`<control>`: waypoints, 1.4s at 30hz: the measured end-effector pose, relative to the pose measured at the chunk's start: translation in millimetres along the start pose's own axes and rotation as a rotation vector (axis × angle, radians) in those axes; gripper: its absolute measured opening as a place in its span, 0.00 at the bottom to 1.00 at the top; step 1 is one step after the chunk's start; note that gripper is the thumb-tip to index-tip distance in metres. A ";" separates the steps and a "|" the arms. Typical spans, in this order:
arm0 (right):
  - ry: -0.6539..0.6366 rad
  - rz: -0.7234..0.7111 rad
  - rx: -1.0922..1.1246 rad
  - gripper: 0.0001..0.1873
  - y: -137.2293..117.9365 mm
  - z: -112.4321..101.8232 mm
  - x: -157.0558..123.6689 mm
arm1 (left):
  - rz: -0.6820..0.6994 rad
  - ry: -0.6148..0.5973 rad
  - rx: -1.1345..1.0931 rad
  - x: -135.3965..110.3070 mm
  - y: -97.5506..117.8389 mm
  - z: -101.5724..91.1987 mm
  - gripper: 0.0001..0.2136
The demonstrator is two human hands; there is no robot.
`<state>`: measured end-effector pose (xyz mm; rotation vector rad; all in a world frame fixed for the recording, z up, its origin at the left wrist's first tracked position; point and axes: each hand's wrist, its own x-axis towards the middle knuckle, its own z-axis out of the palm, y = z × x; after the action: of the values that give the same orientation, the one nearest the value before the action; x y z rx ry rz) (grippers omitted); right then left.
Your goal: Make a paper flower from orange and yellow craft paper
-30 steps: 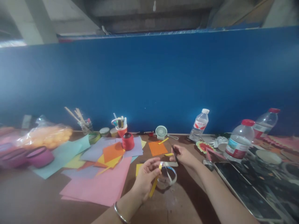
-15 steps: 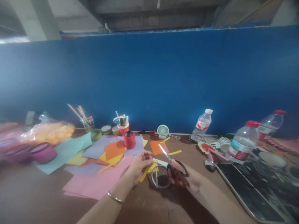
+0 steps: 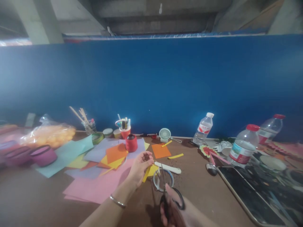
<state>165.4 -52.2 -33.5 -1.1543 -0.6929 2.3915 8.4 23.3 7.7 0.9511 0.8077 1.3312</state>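
Note:
My left hand (image 3: 140, 167) is closed in a pinch on a yellow paper strip (image 3: 146, 173), held just above the brown table (image 3: 28, 198). My right hand (image 3: 174, 212) sits low at the frame's bottom edge, its fingers through the black handles of a pair of scissors (image 3: 167, 192) whose blades point up and away. Between the hands lies a roll of clear tape (image 3: 163, 180), with a white stick-like tool (image 3: 168, 168) just beyond it. Loose yellow paper (image 3: 153, 170) rests under my left hand.
Coloured paper sheets (image 3: 99, 186) spread across the left of the table. A red cup (image 3: 131, 142), a pen pot (image 3: 124, 127), a small fan (image 3: 164, 134), three water bottles (image 3: 243, 145), a purple bowl (image 3: 44, 154) and a dark tray (image 3: 255, 195) stand around. A blue wall (image 3: 151, 82) runs behind.
My right hand took up the scissors at the far side of the table and drew them back toward me, low in the frame. My left hand kept the yellow strip, shifting slightly.

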 end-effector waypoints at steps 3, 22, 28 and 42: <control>0.070 -0.050 -0.053 0.34 -17.3 -7.4 0.1 | -0.001 -0.019 0.031 0.0 -1.2 0.2 0.14; 0.020 -0.305 -0.727 0.25 -78.7 -33.0 7.2 | -0.133 -0.004 0.082 13.3 -20.5 -11.4 0.09; 0.019 -0.530 -0.942 0.21 -84.4 -37.1 12.3 | -0.156 -0.019 -0.004 13.1 -20.5 -6.8 0.10; -0.023 -0.423 -0.931 0.26 -79.0 -47.8 9.2 | -0.144 -0.080 -0.116 12.0 -22.4 -7.5 0.17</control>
<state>208.9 28.4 -18.6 -1.1094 -1.9499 1.7138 12.1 36.1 -15.2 0.8336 0.7161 1.1946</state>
